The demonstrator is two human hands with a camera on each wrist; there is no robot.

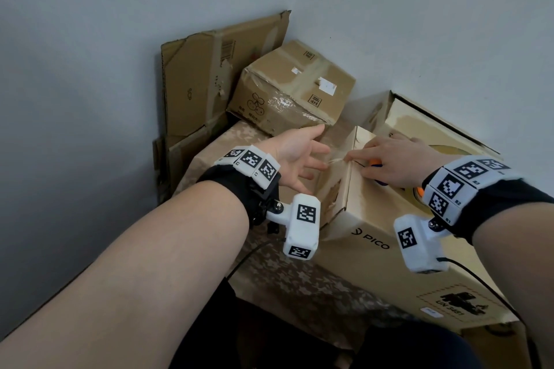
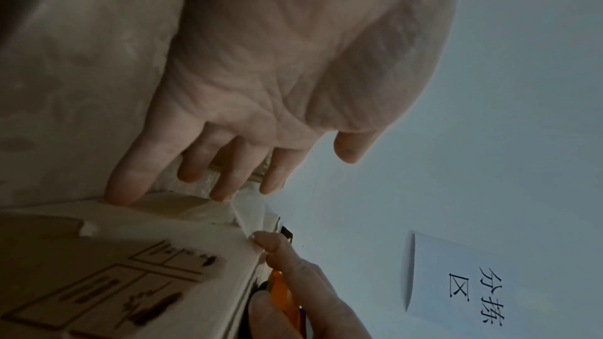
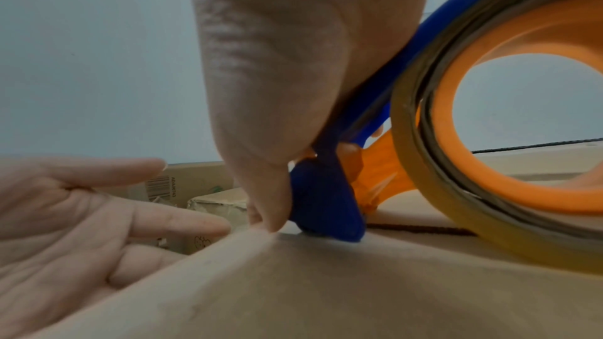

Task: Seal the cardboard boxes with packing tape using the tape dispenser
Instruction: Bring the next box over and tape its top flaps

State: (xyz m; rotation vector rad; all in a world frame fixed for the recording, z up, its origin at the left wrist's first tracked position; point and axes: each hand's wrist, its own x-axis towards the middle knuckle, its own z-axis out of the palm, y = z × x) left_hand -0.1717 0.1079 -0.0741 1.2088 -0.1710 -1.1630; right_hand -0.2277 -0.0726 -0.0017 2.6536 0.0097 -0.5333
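Observation:
A large brown PICO box (image 1: 374, 219) lies in front of me. My right hand (image 1: 395, 162) grips the blue and orange tape dispenser (image 3: 424, 138), pressed on the box top at its left edge, with the tape roll (image 3: 489, 190) behind the hand. A strand of clear tape (image 1: 337, 161) crosses that edge. My left hand (image 1: 296, 159) hovers beside the box's left side, fingers spread, palm (image 3: 49, 228) facing the box. Its little fingertip (image 2: 120, 195) meets the tape folded over the corner (image 2: 202, 208).
A smaller taped box (image 1: 287, 90) sits behind the left hand on a patterned cloth surface (image 1: 299, 284). Flattened cardboard (image 1: 204, 81) leans against the grey wall. A paper sign (image 2: 463, 288) hangs on the wall. Wrist camera cables trail down over the box front.

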